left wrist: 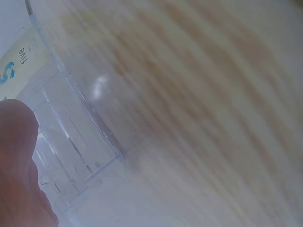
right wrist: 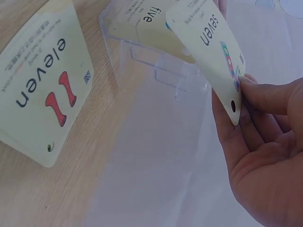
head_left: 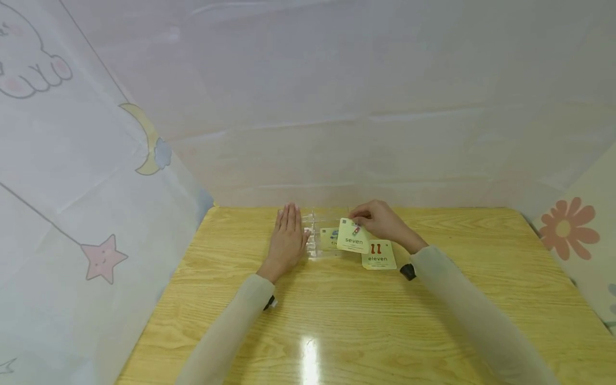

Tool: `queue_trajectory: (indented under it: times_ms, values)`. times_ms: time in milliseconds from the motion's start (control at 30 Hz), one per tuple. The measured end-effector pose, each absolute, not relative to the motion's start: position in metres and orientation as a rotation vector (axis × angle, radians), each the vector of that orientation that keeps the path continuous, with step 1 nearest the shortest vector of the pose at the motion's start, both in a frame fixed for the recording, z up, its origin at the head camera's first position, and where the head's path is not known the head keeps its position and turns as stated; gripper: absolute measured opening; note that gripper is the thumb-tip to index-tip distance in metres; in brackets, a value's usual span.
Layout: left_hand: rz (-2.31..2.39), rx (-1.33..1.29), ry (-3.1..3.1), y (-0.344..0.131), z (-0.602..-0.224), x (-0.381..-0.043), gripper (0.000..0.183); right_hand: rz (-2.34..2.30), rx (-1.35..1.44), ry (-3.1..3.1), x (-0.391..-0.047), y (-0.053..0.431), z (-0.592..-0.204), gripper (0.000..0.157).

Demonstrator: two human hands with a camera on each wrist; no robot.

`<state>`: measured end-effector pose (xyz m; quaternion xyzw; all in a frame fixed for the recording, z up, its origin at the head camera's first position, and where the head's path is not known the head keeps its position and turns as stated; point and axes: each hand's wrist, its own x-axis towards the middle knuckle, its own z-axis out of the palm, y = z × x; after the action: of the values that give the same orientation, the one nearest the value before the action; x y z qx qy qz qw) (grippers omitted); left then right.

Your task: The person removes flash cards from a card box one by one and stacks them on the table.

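Note:
My right hand [head_left: 382, 220] pinches a "seven" card [head_left: 351, 243] by its corner between thumb and fingers. The card is tilted and partly overlaps a "five" card [head_left: 328, 239] in the head view. That five card lies in a clear plastic tray [left wrist: 102, 127] with thin dividers. Over the tray's left part lies my left hand [head_left: 287, 241], palm down, fingers straight and pointing away, covering that part of it. To the right, a stack of cards with "eleven" [right wrist: 47, 94] on top rests on the table, close to the tray.
The yellow wood-grain table [head_left: 337, 315] ends at a pale sheet wall [head_left: 361, 149] just behind the tray. Printed side sheets, one with a pink star [head_left: 104, 259] and one with a flower [head_left: 570, 228], border the table on the left and right.

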<state>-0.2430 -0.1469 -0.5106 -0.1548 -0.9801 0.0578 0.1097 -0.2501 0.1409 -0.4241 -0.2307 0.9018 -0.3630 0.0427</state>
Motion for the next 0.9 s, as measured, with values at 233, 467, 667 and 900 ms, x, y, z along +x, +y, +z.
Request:
queue_trajectory:
  times_ms: [233,467,667,900]
  values:
    - [0.162,-0.461,-2.882,-0.146,-0.508,-0.242,0.076,-1.119,-0.711,2.752,-0.251,0.154,-0.434,0.023]
    - [0.124,-0.459,-2.91,-0.147,-0.508,-0.242,0.077,-1.111,-0.713,2.706,-0.25,0.166,-0.446,0.023]
    - [0.137,-0.453,-2.879,-0.147,-0.508,-0.243,0.075,-1.107,-0.687,2.686,-0.251,0.177,-0.454,0.025]
    - [0.142,-0.449,-2.911,-0.146,-0.508,-0.241,0.076,-1.087,-0.69,2.671,-0.253,0.187,-0.467,0.025]
